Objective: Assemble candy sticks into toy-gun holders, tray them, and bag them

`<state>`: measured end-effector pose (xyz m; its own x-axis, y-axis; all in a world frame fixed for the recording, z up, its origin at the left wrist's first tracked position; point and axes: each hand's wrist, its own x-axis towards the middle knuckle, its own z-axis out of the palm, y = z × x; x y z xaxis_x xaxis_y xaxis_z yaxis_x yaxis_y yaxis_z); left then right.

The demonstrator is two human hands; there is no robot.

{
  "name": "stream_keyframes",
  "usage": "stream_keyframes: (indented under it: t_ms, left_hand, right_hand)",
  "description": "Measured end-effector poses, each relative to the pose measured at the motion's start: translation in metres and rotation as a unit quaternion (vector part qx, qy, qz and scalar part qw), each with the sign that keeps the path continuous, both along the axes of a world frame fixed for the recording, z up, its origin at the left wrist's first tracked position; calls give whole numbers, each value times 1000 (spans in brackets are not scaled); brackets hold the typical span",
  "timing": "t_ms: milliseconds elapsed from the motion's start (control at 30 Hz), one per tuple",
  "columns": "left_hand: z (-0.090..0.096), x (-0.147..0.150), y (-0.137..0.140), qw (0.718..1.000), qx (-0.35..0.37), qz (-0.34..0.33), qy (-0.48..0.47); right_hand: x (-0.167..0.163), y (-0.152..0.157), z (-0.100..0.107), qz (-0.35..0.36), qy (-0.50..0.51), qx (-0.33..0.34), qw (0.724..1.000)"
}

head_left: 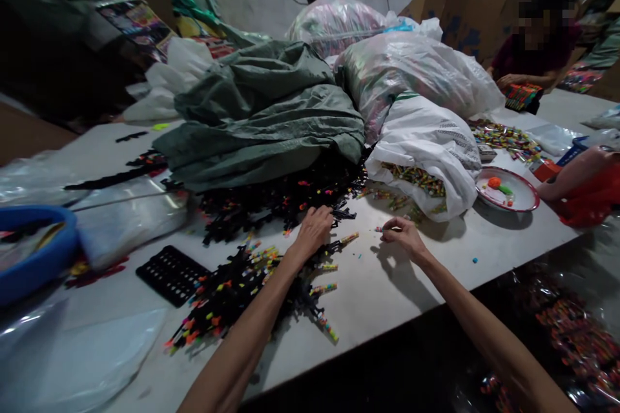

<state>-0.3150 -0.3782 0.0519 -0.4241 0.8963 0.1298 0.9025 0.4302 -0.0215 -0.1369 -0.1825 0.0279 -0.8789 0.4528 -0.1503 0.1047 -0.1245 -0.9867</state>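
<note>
My left hand (316, 230) reaches over the table with curled fingers on a black plastic toy piece (345, 213) at the edge of a black heap. Its fingertips are partly hidden. My right hand (405, 236) pinches a small colourful candy tube (379, 229) just above the tabletop. Below my left forearm lies a pile of black toy pieces (232, 281), several with bright candy tubes (325, 288) sticking out to the right. Another heap of black pieces (271, 203) spills from under a dark green sack (271, 116).
A white sack (426, 135) of candy tubes lies open behind my right hand. Right of it stands a red-rimmed plate (526, 201). A black perforated tray (172, 275) and blue basin (68, 251) are at left. Another person (537, 45) works at the far right.
</note>
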Motion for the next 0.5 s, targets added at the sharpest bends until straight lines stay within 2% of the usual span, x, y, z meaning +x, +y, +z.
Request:
stream_keyframes:
  t_ms: [100, 200, 333, 500]
  left_hand:
    - [7, 24, -2, 1000, 18, -3, -4]
    - [16, 54, -8, 997, 61, -26, -30]
    - [28, 86, -16, 991, 97, -51, -79]
    - [31, 101, -21, 988, 103, -58, -96]
  right_hand:
    - [1, -19, 11, 9, 33, -83, 996]
    - [0, -32, 24, 27, 59, -121, 990]
    - [5, -40, 36, 93, 85, -93, 988]
    - [15, -41, 40, 170, 92, -54, 980]
